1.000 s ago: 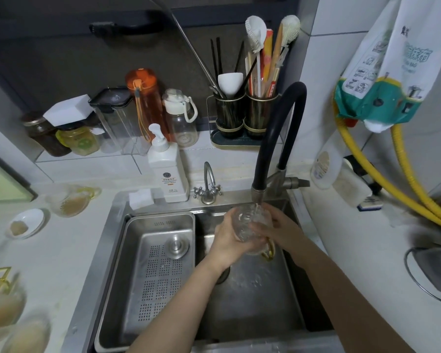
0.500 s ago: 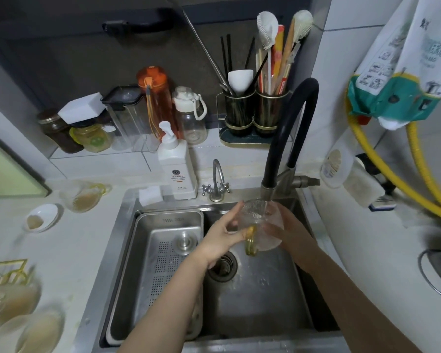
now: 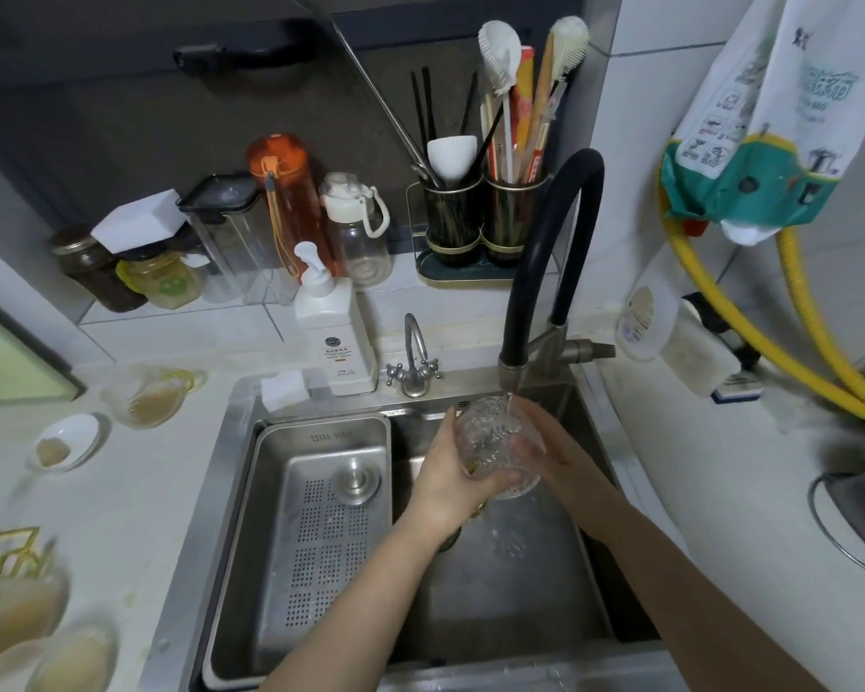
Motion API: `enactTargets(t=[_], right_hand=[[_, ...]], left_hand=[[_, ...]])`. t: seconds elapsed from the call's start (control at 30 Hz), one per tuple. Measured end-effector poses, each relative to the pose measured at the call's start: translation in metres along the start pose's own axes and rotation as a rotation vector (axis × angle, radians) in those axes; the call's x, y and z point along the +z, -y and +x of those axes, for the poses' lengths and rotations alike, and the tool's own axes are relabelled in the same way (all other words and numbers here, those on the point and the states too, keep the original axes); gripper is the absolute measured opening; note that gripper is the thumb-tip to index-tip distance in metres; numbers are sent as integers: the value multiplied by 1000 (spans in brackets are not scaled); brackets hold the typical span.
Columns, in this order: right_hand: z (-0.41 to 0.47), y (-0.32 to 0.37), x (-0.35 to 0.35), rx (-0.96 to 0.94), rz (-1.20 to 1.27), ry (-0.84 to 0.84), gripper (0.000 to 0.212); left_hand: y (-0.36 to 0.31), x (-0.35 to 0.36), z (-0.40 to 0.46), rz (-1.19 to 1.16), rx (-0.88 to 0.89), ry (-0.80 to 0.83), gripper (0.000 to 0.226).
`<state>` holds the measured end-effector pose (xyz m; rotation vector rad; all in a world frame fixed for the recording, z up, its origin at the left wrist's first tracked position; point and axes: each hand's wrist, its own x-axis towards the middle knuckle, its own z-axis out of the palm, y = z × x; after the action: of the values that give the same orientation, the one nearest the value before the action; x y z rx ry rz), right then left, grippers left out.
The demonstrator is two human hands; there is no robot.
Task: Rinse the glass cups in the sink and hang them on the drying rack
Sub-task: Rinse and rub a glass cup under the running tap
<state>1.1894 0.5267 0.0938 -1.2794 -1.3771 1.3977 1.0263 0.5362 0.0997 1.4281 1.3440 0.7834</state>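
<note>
Both hands cupped the glass cup (image 3: 495, 449) under the faucet (image 3: 513, 377) at frame centre, left hand (image 3: 453, 479) gripping its near side, right hand (image 3: 545, 442) wrapped behind, w/ the gold drying rack (image 3: 6, 551) far lower left, nearer the left arm.

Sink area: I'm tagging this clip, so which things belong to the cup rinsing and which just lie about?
Job: glass cup, left hand, right hand, black faucet, sink, gold drying rack.
Lying about: soap dispenser, orange bottle, utensil holders, yellow hose.
</note>
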Motion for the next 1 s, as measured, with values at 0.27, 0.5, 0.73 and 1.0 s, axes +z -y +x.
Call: enactTargets(t=[0.27, 0.5, 0.73, 1.0], right_hand=[[-1, -16, -2, 7, 424, -80, 37], [22, -10, -26, 90, 99, -304, 24], [79, -23, -88, 129, -339, -403, 56], [122, -58, -130, 236, -349, -400, 86]], left_hand=[[7, 25, 9, -54, -24, -70, 82], [3, 31, 21, -60, -35, -152, 93], [-7, 38, 33, -50, -20, -130, 100], [-10, 37, 37, 5, 0, -104, 97]])
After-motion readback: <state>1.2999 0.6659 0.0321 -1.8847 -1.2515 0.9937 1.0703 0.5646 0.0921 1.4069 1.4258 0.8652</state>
